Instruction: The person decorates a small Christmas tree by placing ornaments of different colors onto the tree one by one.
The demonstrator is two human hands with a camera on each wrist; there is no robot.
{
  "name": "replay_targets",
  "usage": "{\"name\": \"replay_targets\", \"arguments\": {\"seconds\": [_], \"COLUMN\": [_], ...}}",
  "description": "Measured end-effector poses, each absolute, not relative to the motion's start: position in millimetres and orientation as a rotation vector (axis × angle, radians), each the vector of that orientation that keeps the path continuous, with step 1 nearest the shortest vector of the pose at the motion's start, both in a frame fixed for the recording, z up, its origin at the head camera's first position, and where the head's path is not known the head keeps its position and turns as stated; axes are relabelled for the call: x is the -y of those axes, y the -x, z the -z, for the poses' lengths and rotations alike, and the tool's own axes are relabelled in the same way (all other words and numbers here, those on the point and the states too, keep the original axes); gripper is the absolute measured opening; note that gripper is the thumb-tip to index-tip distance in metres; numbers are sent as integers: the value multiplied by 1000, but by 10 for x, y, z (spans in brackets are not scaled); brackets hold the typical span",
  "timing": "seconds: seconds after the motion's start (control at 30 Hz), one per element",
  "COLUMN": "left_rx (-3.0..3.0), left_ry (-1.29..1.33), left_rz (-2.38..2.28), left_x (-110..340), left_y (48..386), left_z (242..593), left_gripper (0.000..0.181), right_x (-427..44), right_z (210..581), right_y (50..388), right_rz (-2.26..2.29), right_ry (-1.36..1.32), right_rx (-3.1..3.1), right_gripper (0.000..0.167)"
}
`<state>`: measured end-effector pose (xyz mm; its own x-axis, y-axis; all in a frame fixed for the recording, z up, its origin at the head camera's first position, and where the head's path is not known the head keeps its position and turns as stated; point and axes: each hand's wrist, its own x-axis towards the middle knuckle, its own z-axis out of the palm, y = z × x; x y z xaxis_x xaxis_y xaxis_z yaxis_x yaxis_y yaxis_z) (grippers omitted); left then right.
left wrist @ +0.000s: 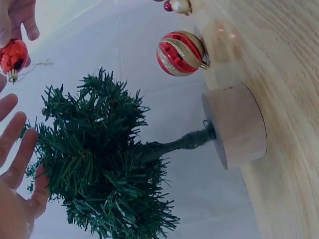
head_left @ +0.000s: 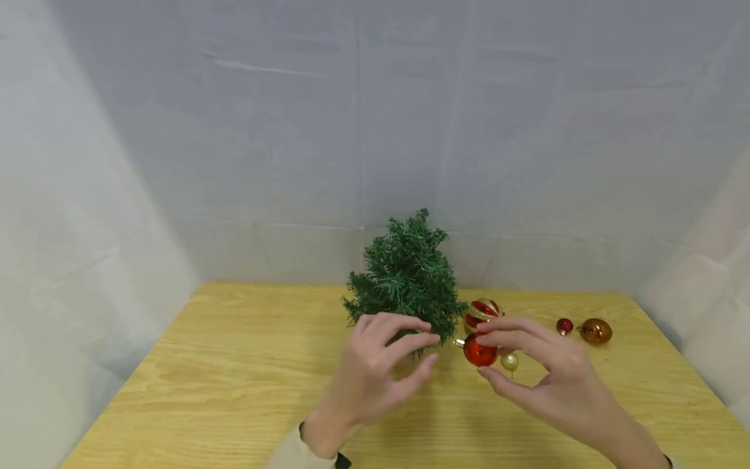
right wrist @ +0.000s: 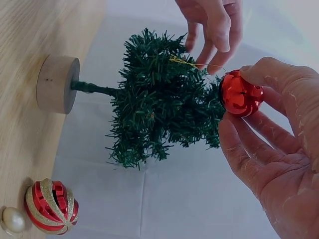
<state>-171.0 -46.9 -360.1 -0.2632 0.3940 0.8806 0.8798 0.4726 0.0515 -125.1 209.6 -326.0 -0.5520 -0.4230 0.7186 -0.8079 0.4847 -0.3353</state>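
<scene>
A shiny red Christmas bauble (head_left: 480,350) is pinched between the thumb and fingers of my right hand (head_left: 545,365). Its gold cap points left, and a thin gold string (right wrist: 187,61) trails from it in the right wrist view. My left hand (head_left: 377,368) holds nothing; its fingers are spread and slightly bent, pointing toward the bauble. Both hands are in front of a small green artificial Christmas tree (head_left: 407,273). The tree stands upright on a round wooden base (left wrist: 237,127), which the hands hide in the head view.
Right of the tree lies a red and gold striped bauble (head_left: 482,312), partly behind the right hand. Nearby is a small pearl-coloured bauble (head_left: 510,361). Farther right are a small dark red bauble (head_left: 564,326) and a copper-brown one (head_left: 596,331). All lie on a wooden table (head_left: 234,365).
</scene>
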Motion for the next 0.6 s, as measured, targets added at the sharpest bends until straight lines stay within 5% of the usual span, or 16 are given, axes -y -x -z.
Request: {"name": "replay_targets", "arguments": {"seconds": [0.6], "left_rx": [1867], "left_ry": [1016], "left_rz": [690], "left_x": [369], "left_y": [1662], "left_z": [3623], "left_gripper": [9], "right_x": [-2023], "right_z": [3274], "right_y": [1215], "right_rz": [-948], "right_ry": [-1045], "right_rx": [2175], "right_gripper": [26]}}
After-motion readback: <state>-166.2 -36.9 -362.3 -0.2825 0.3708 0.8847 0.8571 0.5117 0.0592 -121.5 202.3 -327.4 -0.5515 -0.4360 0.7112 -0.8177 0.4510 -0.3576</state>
